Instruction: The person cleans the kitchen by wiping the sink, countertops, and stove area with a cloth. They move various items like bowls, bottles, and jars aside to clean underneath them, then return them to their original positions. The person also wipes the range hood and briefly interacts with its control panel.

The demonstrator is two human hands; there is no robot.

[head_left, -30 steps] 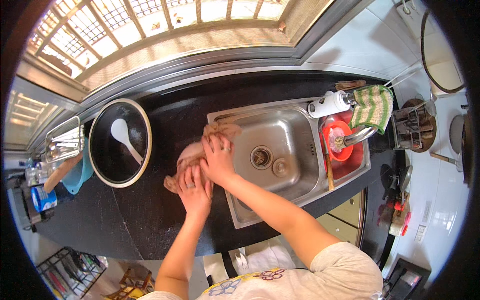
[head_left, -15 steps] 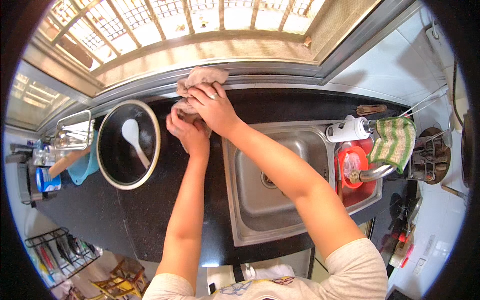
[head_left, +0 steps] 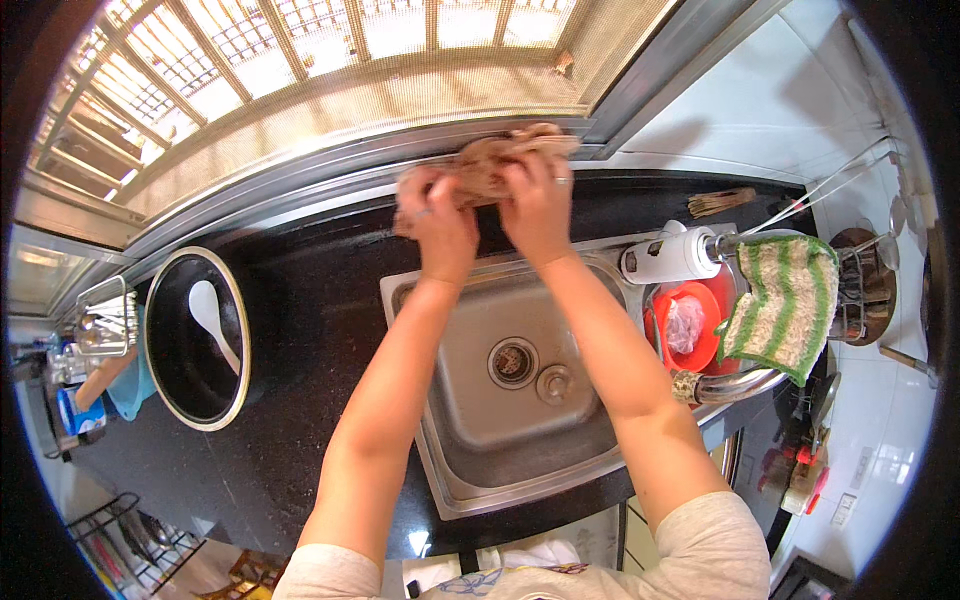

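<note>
While the sink (head_left: pixel 520 430) lies nearest us, we reach beyond it, left hand (head_left: pixel 445 232) and right hand (head_left: pixel 540 205) both half curled, fingers gripping the bunched brown cloth (head_left: pixel 486 172) past the sink's far rim, by the window frame (head_left: pixel 320 180).

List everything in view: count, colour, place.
cloth: one, brown, in hands
window frame: one, grey, behind counter
counter: one, black, around sink
sink: one, silver, centre
pot: one, black, left
spoon: one, white, in pot
towel: one, green-white, over faucet
faucet: one, silver, right
cylinder: one, white, beside towel
bowl: one, red, beside faucet
rack: one, black, lower left
others: several, mixed, toward edges
left hand: one, bare, on cloth
right hand: one, bare, on cloth
</note>
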